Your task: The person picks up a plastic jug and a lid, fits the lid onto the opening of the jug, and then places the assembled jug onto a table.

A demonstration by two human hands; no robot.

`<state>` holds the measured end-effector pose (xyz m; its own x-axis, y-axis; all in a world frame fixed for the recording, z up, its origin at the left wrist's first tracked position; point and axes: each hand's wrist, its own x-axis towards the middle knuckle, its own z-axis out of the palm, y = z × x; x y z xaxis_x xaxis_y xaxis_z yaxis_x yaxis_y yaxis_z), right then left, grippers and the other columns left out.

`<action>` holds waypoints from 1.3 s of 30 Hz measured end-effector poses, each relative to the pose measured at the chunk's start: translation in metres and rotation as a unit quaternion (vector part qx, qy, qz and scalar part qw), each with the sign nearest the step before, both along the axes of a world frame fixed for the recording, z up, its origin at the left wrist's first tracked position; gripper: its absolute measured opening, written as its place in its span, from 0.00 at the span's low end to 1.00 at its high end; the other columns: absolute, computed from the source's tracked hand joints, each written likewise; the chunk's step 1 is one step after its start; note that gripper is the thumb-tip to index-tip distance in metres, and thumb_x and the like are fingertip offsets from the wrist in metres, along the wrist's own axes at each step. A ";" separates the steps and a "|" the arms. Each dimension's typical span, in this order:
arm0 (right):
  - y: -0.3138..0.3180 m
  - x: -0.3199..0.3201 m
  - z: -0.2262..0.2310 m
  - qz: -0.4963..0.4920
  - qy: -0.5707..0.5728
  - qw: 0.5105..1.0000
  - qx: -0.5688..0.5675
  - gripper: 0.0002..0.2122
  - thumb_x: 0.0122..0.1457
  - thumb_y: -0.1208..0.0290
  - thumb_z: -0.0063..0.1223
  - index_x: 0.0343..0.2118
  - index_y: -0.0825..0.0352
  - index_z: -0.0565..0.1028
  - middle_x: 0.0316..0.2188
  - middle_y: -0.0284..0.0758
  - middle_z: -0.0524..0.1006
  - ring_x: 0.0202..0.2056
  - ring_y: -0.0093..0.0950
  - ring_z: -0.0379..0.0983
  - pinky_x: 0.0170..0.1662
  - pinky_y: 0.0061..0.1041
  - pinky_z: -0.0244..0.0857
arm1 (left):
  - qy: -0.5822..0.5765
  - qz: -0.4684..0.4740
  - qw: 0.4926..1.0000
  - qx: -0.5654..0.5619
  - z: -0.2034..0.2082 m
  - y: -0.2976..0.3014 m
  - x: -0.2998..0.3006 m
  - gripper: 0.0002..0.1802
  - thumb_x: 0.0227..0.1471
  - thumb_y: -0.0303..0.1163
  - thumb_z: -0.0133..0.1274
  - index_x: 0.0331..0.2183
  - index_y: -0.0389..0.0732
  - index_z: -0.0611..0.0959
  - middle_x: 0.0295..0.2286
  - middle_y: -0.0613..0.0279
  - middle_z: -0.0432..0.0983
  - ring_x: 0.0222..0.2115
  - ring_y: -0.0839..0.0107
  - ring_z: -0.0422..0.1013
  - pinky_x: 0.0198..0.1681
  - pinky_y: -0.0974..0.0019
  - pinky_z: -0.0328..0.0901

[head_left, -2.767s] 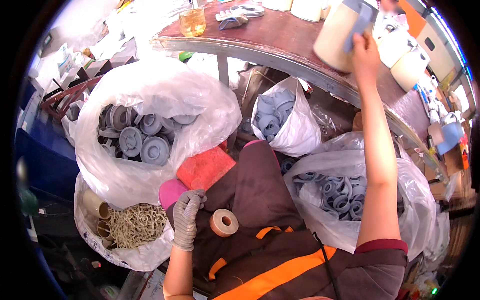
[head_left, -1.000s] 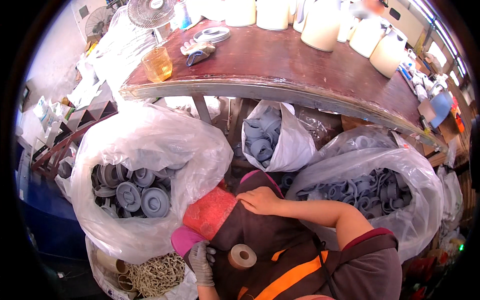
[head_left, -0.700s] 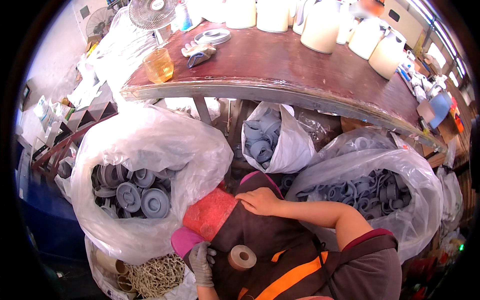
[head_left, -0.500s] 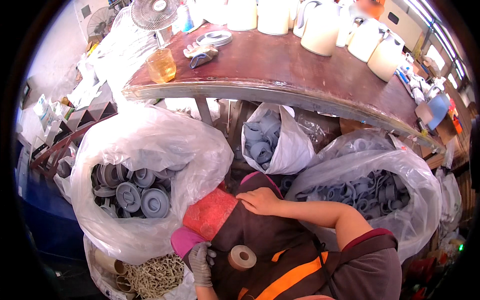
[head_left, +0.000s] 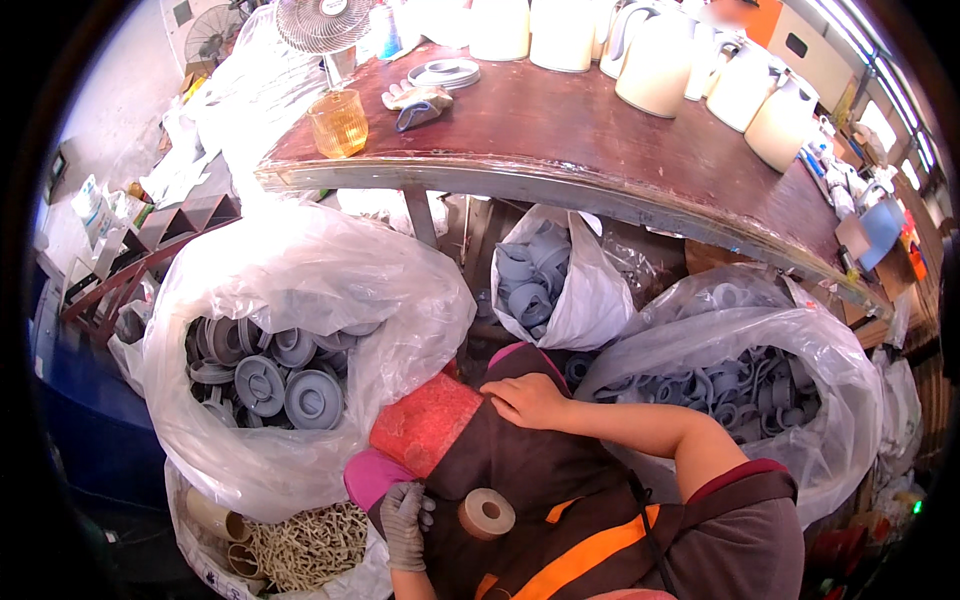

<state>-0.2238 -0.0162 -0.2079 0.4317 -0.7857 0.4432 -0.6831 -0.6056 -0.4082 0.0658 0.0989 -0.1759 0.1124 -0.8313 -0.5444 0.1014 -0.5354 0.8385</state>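
My left hand, in a grey work glove, lies against my thigh with its fingers curled in, and nothing shows in them. My bare right hand rests on my knee, its fingers laid over the dark apron beside a red cloth patch. Between the two, a brown roll of tape sits on my lap, touched by neither hand. To the left stands a clear plastic bag of round grey lids. On the right another clear bag holds grey ring-shaped parts.
A white bag of grey parts stands under the reddish-brown table. On top are cream jugs, a glass of amber drink, a glove, grey rings and a fan. Lower left, a sack holds beige strips.
The whole view has shifted slightly, so the table and bags sit a little further right. Both hands and the tape roll keep their places on my lap.
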 end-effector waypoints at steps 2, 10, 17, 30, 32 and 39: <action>0.000 0.000 0.001 -0.001 -0.002 1.000 -0.007 0.11 0.52 0.66 0.53 0.39 0.58 0.74 0.22 0.33 0.75 0.22 0.34 0.73 0.25 0.32 0.66 | 0.003 -0.001 1.000 0.000 -0.001 0.000 0.001 0.10 0.51 0.37 0.52 0.29 0.40 0.77 0.17 0.66 0.72 0.10 0.81 0.61 0.13 0.78 0.53; 0.001 0.001 0.004 -0.003 0.003 1.000 -0.009 0.10 0.52 0.66 0.54 0.38 0.59 0.74 0.22 0.32 0.74 0.22 0.34 0.73 0.25 0.31 0.66 | 0.019 0.014 1.000 -0.019 -0.003 -0.001 0.000 0.09 0.50 0.36 0.52 0.26 0.41 0.76 0.16 0.66 0.72 0.09 0.80 0.61 0.11 0.78 0.54; 0.001 -0.001 0.002 -0.001 0.003 1.000 -0.024 0.09 0.52 0.67 0.54 0.36 0.59 0.74 0.22 0.31 0.73 0.23 0.32 0.73 0.25 0.30 0.66 | 0.027 0.001 1.000 -0.009 -0.005 0.000 0.003 0.09 0.52 0.35 0.51 0.28 0.39 0.77 0.17 0.63 0.74 0.11 0.80 0.63 0.12 0.79 0.55; -0.001 0.003 0.002 0.013 0.003 1.000 -0.023 0.08 0.52 0.68 0.54 0.34 0.61 0.74 0.23 0.31 0.74 0.23 0.31 0.73 0.25 0.29 0.66 | 0.021 -0.010 1.000 0.000 -0.002 -0.002 0.004 0.08 0.52 0.33 0.51 0.28 0.38 0.77 0.17 0.63 0.73 0.12 0.79 0.65 0.13 0.79 0.56; -0.001 0.004 0.003 0.014 0.000 1.000 -0.023 0.07 0.52 0.68 0.54 0.34 0.61 0.74 0.23 0.31 0.74 0.24 0.31 0.73 0.25 0.29 0.66 | 0.021 -0.004 1.000 0.000 -0.002 -0.003 0.004 0.08 0.52 0.33 0.51 0.28 0.37 0.77 0.17 0.63 0.73 0.12 0.79 0.65 0.13 0.79 0.56; -0.002 0.004 0.000 0.016 0.005 0.999 -0.028 0.07 0.51 0.68 0.55 0.33 0.61 0.74 0.22 0.31 0.74 0.24 0.31 0.73 0.26 0.29 0.66 | 0.023 -0.008 1.000 0.010 -0.004 -0.004 0.005 0.09 0.51 0.34 0.51 0.28 0.37 0.77 0.17 0.63 0.73 0.11 0.79 0.65 0.12 0.79 0.56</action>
<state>-0.2197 -0.0185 -0.2075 0.4614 -0.7456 0.4809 -0.6671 -0.6489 -0.3660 0.0710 0.0950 -0.1798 0.0734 -0.8215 -0.5654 0.1312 -0.5541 0.8220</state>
